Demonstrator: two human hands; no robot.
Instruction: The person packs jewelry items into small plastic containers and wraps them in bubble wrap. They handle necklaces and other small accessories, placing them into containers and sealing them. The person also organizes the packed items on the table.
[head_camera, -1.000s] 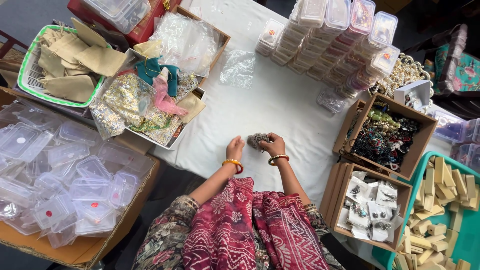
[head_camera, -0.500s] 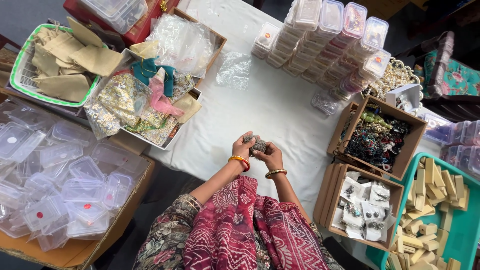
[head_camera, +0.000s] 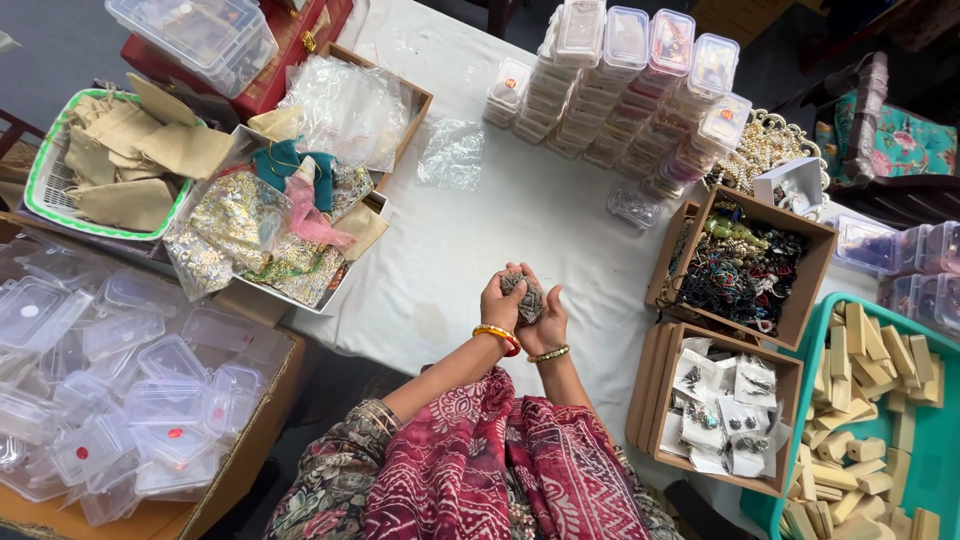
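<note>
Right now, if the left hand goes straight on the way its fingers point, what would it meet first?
Probably the empty clear plastic bag on the white tablecloth. The left hand, holding a small grey bundle with the right hand, points up-table; height above the cloth is unclear.

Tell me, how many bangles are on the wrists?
2: an orange bangle on the left hand and a gold beaded bangle on the right hand. Sleeves may hide more.

A garment of deep red cloth printed with pale paisley and dotted motifs was worn over the torso. A darker, floral-patterned sleeve (head_camera: 335, 470) was seen on the left arm. An orange-and-gold bangle (head_camera: 497, 338) was worn on the left wrist; a thinner gold beaded bangle (head_camera: 549, 353) was noted on the right wrist.
</note>
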